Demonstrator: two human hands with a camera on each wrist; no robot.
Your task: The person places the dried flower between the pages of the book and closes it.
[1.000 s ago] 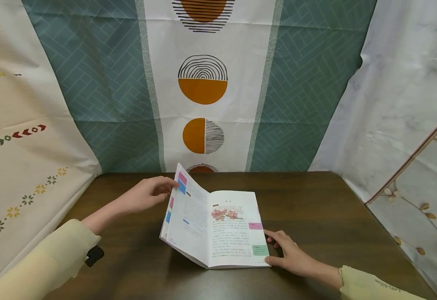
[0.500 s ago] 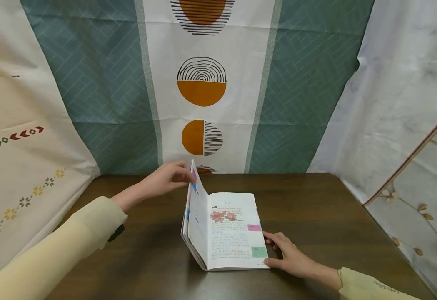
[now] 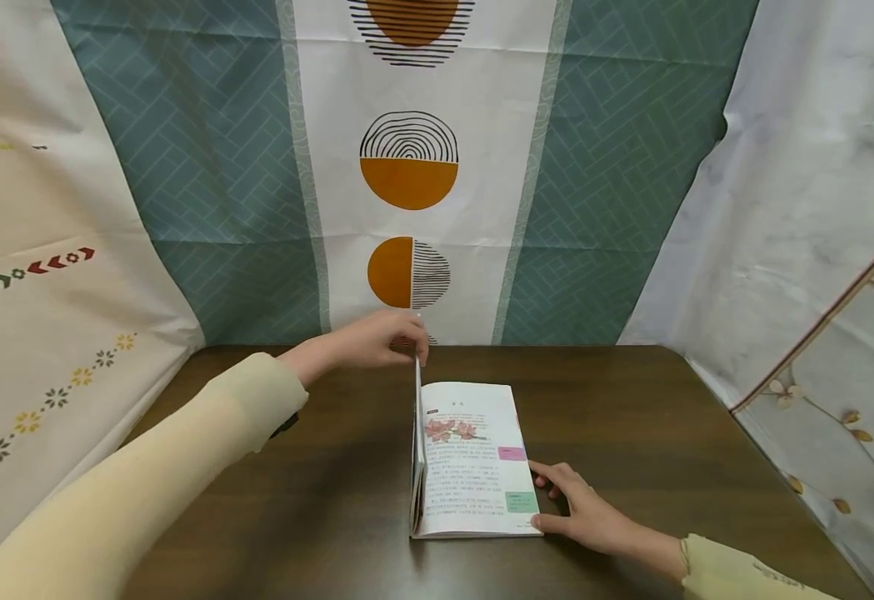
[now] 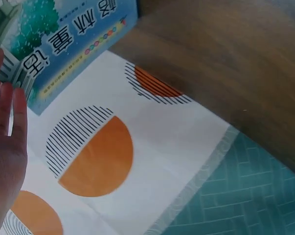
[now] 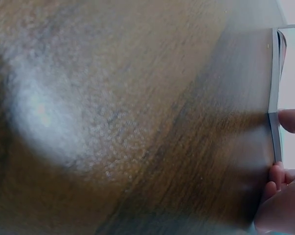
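An open book (image 3: 474, 492) lies on the dark wooden table, its right half flat with a pink flower picture on the page. Its left half stands nearly upright at the spine. My left hand (image 3: 369, 340) holds that raised half near its far top corner, fingers bent over the edge. In the left wrist view, the blue-green cover (image 4: 71, 36) with large white characters shows beside the left fingers (image 4: 5, 105). My right hand (image 3: 582, 512) holds the right edge of the book, the thumb on the page's near corner. The right wrist view shows the thumb (image 5: 291, 121) above and fingertips at the edge.
The wooden table (image 3: 631, 417) extends around the book. Behind it hangs a green and white cloth (image 3: 481, 208) with orange circles. A cream patterned cloth (image 3: 54, 333) hangs at the left, a marbled white one (image 3: 804, 208) at the right.
My left hand has moved right, swinging the book's left half up from a slant to nearly upright. The right hand has stayed at the right edge.
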